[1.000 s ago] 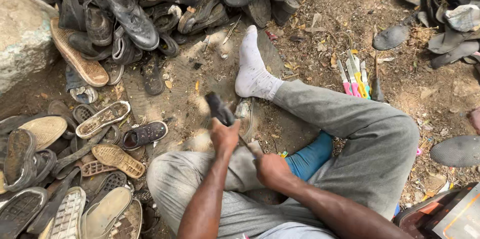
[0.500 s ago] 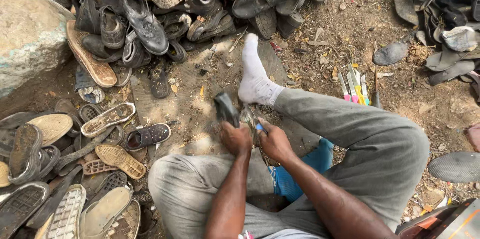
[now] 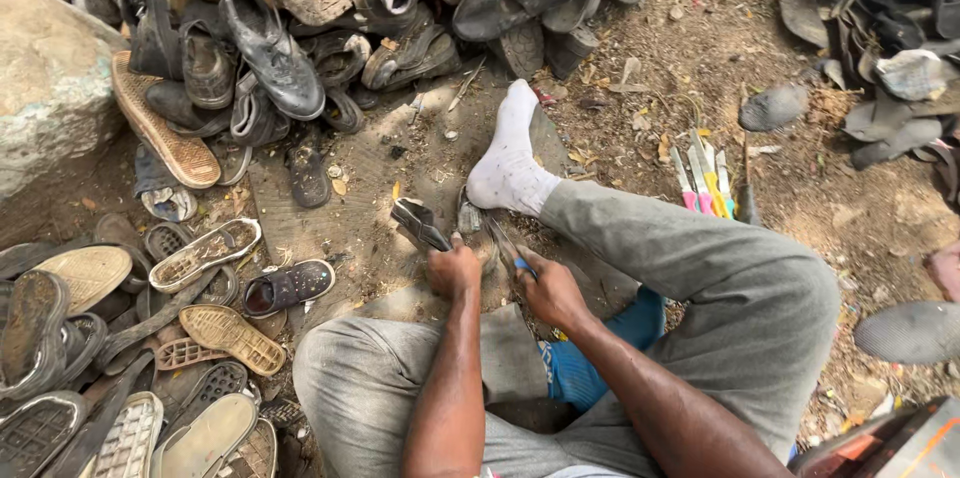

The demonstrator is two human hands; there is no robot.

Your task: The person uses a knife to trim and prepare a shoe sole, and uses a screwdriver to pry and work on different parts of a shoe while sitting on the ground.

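Shoe piece (image 3: pixel 420 223), dark and worn, sat at the wooden board's (image 3: pixel 330 208) centre, left hand (image 3: pixel 455 268) clamped on it. Right hand (image 3: pixel 550 288), at three o'clock, gripped a blade (image 3: pixel 503 243); short cuts away from the fingers looked wisest.

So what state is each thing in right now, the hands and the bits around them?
Left hand: closed around a dark shoe piece.
Right hand: gripping a blue-handled blade.
Socked foot: flat on the board.
Knives: lying loose on the dirt.
Shoe pile: heaped, worn.
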